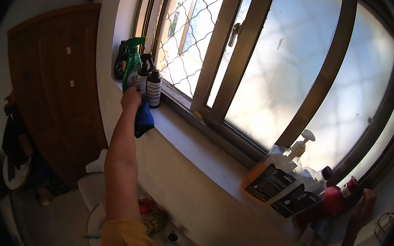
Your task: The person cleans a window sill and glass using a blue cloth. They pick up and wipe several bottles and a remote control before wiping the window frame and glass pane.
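Note:
My left hand point(131, 98) is at the left end of the window sill point(194, 152), in front of a green spray bottle point(132, 63) and a dark labelled spray bottle point(142, 79). A blue cloth point(144, 118) hangs by that hand over the sill's edge; its exact grip is hidden. A dark bottle with a white label point(154, 89) stands to the right. My right hand point(364, 206) is at the far right, beside a red bottle point(332, 203), fingers partly bent; contact is unclear.
A pump bottle of orange liquid point(273, 175) and a clear black-capped bottle point(303, 195) stand on the right of the sill. Behind runs a sliding window point(282, 70) with a metal grille outside. A wooden door point(55, 93) is at left, a white chair point(89, 187) below.

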A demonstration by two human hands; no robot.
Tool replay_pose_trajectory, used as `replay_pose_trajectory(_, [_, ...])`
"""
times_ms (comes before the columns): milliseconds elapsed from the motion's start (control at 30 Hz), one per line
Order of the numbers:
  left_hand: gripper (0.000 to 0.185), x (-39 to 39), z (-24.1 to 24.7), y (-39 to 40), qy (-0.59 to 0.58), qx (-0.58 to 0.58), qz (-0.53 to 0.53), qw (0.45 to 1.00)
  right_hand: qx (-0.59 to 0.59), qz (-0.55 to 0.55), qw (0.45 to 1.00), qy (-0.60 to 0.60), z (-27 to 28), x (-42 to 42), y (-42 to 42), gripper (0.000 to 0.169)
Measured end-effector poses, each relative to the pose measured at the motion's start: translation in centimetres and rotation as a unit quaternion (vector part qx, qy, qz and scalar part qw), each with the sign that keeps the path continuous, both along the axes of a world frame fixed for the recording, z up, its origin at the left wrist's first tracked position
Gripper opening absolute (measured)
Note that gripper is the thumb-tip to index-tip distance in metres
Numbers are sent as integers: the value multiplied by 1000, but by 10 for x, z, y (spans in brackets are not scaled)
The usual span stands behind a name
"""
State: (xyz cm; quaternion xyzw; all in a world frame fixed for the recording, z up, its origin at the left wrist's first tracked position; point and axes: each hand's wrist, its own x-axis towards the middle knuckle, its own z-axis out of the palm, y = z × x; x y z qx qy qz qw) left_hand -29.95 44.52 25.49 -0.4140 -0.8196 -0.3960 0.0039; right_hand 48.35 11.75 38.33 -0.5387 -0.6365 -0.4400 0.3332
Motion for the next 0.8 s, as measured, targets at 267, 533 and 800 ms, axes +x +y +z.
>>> replay_pose_trajectory(267, [44,-8,-12,-4,-20,53,11,998,2,18,1000,2,2,-6,1,22])
replay_pose_trajectory(533, [24,18,-27,-33,-80,217,94,968,4,22,1000,9,1,-6,-2,22])
replay_pose_trajectory(800, [13,135,-42,-136,-144,341,-223,902,20,30,999,-4,5,-27,-3,19])
